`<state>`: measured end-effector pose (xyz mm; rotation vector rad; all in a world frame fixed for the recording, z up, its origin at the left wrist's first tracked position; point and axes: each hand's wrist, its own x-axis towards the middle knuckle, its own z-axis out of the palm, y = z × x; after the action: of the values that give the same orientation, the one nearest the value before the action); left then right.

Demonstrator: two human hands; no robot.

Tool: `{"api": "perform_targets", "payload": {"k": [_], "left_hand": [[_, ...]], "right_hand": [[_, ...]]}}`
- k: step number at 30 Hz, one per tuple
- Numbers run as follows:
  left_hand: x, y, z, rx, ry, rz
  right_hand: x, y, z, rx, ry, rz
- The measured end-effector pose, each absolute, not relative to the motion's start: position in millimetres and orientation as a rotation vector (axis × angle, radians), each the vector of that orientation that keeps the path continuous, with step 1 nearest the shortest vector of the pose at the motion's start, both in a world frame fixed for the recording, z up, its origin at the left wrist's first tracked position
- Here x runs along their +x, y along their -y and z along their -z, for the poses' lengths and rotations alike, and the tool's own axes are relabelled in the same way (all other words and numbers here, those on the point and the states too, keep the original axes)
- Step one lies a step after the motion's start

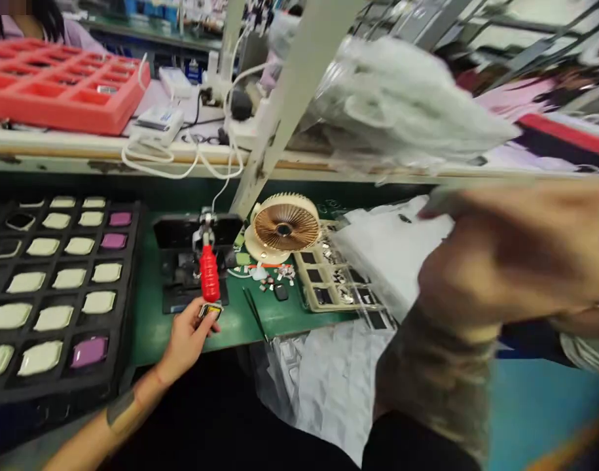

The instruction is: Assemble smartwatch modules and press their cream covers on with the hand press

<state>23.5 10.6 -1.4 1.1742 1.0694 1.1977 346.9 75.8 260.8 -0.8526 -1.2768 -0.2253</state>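
My left hand [188,333] is closed, thumb and fingers pinching a small watch case [211,311] with a yellow part inside. It is just below the red handle [209,273] of a toggle clamp on a black fixture [174,297]. My right hand [469,255] is raised close to the camera at the right, in front of a white plastic bag [395,242]. Motion smears its fingers, so I cannot see what they hold. A pair of tweezers [254,313] and a small black square part [281,292] lie on the green bench between the hands.
A black tray [125,340] of pale and purple watch-shaped pieces stands at left. A beige fan [285,224] and a compartment tray of parts [306,302] sit right of the fixture. Above, a shelf carries a red foam tray [107,118], white cables and plastic bags [402,98]. A slanted post [289,98] crosses.
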Motion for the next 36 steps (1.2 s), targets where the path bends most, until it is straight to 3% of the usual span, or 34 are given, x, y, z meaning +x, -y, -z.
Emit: {"api": "perform_targets", "payload": {"k": [2, 5, 10, 18, 26, 36], "left_hand": [[19.6, -13.4, 7.2, 1.144, -1.013, -1.194], [16.9, -11.8, 9.7, 1.105, -0.947, -1.207], [19.8, -6.4, 10.9, 1.033, -0.907, -1.255], [23.1, -6.1, 13.2, 1.022, -0.937, -1.341], [21.1, -4.2, 14.4, 1.100, -0.899, -1.337], [16.7, -4.5, 9.4, 1.085, -0.857, -1.423]], "right_hand": [[307.8, -46.3, -185.3, -0.694, 1.402, 0.287], [258.0, -27.9, -98.6, -0.817, 1.570, -0.119], [214.0, -15.7, -34.4, -0.886, 1.514, -0.603], [196.0, 2.4, -5.0, -0.792, 1.638, -0.710], [206.7, -20.8, -10.2, -0.834, 1.785, -0.369], [197.1, -25.7, -3.3, -0.900, 1.742, -0.562]]}}
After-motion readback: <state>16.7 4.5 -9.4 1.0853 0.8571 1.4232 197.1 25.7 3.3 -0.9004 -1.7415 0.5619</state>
